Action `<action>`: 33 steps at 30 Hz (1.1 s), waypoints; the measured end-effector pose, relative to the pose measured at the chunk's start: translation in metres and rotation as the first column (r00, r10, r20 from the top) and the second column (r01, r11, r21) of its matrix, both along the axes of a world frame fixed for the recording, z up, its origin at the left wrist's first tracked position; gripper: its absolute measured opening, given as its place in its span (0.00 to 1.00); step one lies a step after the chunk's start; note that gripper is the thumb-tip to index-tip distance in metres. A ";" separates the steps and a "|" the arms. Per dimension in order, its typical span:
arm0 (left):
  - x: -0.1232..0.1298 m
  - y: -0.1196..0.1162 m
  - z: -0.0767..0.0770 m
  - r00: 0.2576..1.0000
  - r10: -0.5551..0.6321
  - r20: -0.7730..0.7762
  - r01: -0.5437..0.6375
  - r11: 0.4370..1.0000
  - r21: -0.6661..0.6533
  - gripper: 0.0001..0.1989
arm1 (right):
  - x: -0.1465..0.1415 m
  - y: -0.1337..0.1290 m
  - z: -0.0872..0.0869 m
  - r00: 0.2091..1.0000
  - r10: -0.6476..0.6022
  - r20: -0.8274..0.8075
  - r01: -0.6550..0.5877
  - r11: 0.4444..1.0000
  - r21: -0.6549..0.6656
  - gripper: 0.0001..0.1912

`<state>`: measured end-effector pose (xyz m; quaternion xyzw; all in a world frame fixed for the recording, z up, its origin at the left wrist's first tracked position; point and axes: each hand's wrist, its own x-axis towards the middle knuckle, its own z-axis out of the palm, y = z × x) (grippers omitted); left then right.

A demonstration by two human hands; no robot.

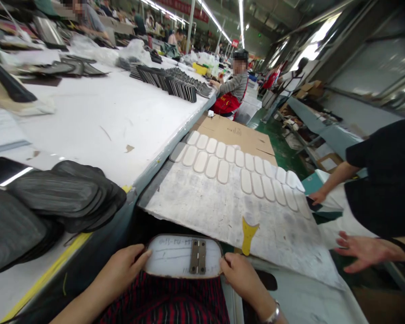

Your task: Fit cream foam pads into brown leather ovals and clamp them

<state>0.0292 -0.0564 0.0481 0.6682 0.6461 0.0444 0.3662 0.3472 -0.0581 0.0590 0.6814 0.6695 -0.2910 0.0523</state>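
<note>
An oval white plate (170,255) with a metal hinge (198,256) and faint handwriting lies level above my lap. My left hand (130,263) pinches its left end between thumb and fingers. At the other end, my right hand (241,272) grips the rim in the same way. Just beyond the plate is a grey board (202,207) bearing rows of pale oval pieces (200,161). A yellow forked piece (249,235) rests near the board's front edge.
Stacked dark oval pieces (60,193) lie on the white table (84,117) at left, near a phone (6,171). Dark striped stacks (168,81) stand farther back. At right, a person in dark clothes (384,180) reaches toward the board. Another person (234,87) sits beyond the cardboard (236,135).
</note>
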 end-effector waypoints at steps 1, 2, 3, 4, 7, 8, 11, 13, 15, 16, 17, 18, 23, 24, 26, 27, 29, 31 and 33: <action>0.001 0.001 0.002 1.000 0.002 -0.016 -0.002 1.000 -0.001 0.21 | 0.000 0.001 0.001 1.000 0.024 0.014 -0.024 1.000 0.007 0.16; 0.001 0.003 0.004 0.999 0.016 -0.035 -0.015 1.000 0.017 0.20 | 0.000 0.003 0.002 0.999 0.033 0.019 -0.033 0.999 0.016 0.16; 0.002 0.005 0.005 0.998 0.036 -0.051 -0.033 0.998 0.046 0.18 | -0.001 0.005 0.003 0.999 0.030 0.016 -0.030 0.999 0.031 0.16; 0.003 0.008 0.007 0.997 0.052 -0.056 -0.048 0.996 0.078 0.16 | -0.001 0.007 0.003 1.000 0.024 0.007 -0.025 0.998 0.049 0.15; 0.004 0.020 0.011 0.998 0.036 0.055 -0.041 0.995 0.096 0.12 | -0.003 0.011 0.003 0.999 0.046 0.006 -0.047 0.994 0.096 0.14; 0.004 0.024 0.012 0.994 0.015 0.104 -0.023 0.997 0.073 0.12 | -0.004 0.011 0.003 0.998 0.062 0.020 -0.064 0.993 0.103 0.15; 0.001 0.032 0.013 0.978 -0.011 0.207 0.011 1.000 -0.001 0.12 | -0.005 0.009 0.002 0.995 0.081 0.053 -0.087 0.990 0.110 0.16; -0.003 0.033 0.013 0.970 0.005 0.242 0.011 0.998 -0.062 0.14 | -0.004 0.006 0.001 0.996 0.078 0.046 -0.083 0.990 0.117 0.16; -0.005 0.031 0.012 0.961 0.040 0.274 -0.006 0.992 -0.125 0.17 | -0.002 0.003 -0.002 0.997 0.072 0.027 -0.074 0.989 0.128 0.15; -0.006 0.030 0.012 0.957 0.062 0.283 -0.020 0.988 -0.150 0.18 | 0.000 0.001 -0.004 0.998 0.069 0.013 -0.070 0.988 0.135 0.14; -0.007 0.028 0.012 0.954 0.086 0.287 -0.038 0.985 -0.169 0.18 | 0.002 -0.001 -0.006 0.998 0.068 -0.003 -0.067 0.988 0.140 0.14; -0.008 0.025 0.012 0.952 0.109 0.286 -0.057 0.982 -0.182 0.19 | 0.003 -0.003 -0.008 0.998 0.068 -0.020 -0.064 0.988 0.142 0.14; -0.008 0.014 0.012 0.954 0.180 0.241 -0.128 0.969 -0.213 0.19 | 0.011 -0.009 -0.014 0.995 0.053 -0.079 -0.044 0.993 0.105 0.15; -0.008 0.012 0.012 0.954 0.186 0.237 -0.134 0.967 -0.218 0.17 | 0.011 -0.010 -0.014 0.995 0.049 -0.082 -0.041 0.994 0.097 0.15; -0.007 0.008 0.011 0.952 0.196 0.235 -0.144 0.965 -0.220 0.15 | 0.012 -0.010 -0.013 0.995 0.040 -0.088 -0.033 0.996 0.079 0.16; -0.007 0.007 0.011 0.952 0.201 0.233 -0.150 0.965 -0.217 0.13 | 0.012 -0.010 -0.012 0.995 0.035 -0.093 -0.029 0.997 0.069 0.16; -0.006 0.005 0.010 0.951 0.210 0.228 -0.164 0.964 -0.207 0.12 | 0.012 -0.011 -0.011 0.994 0.026 -0.104 -0.020 0.998 0.053 0.17; -0.005 0.004 0.010 0.950 0.218 0.224 -0.174 0.964 -0.202 0.11 | 0.012 -0.011 -0.012 0.993 0.019 -0.118 -0.013 0.999 0.049 0.17; -0.003 0.003 0.010 0.948 0.224 0.226 -0.180 0.963 -0.198 0.10 | 0.012 -0.012 -0.012 0.991 0.016 -0.131 -0.009 0.999 0.053 0.17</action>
